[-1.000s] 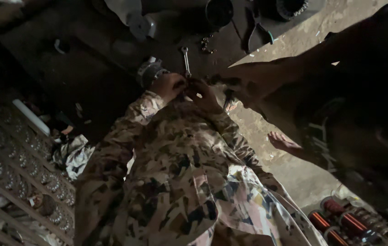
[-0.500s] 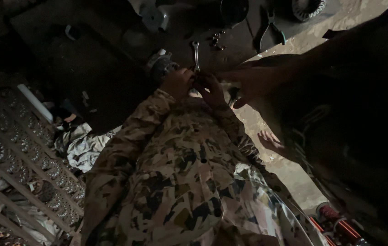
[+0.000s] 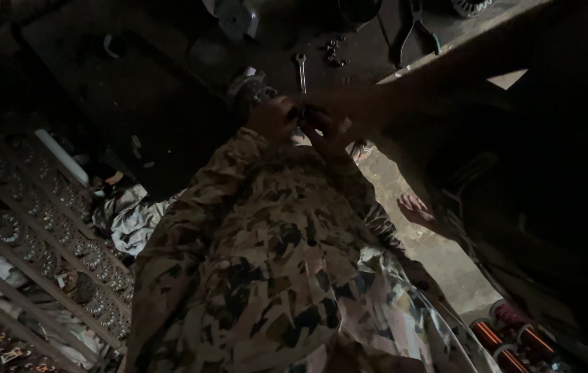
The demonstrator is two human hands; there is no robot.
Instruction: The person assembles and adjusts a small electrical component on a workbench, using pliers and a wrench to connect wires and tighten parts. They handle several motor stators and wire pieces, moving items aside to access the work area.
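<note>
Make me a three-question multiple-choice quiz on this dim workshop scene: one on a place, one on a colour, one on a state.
1. Where does the small wrench lie?
A. on the dark bench beyond the hands
B. on the spools
C. in a hand

2. What colour are the wire spools at lower right?
A. blue
B. copper-orange
C. white

3. How are the left hand and right hand placed?
A. far apart
B. close together at a small round metal part
C. resting flat on the floor

Answers: 1 A, it lies alone on the bench; 2 B, their windings shine copper; 3 B, both hands meet there.

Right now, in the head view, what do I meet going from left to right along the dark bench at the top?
Grey round part by the left hand → spanner → small nuts → pliers.
</note>
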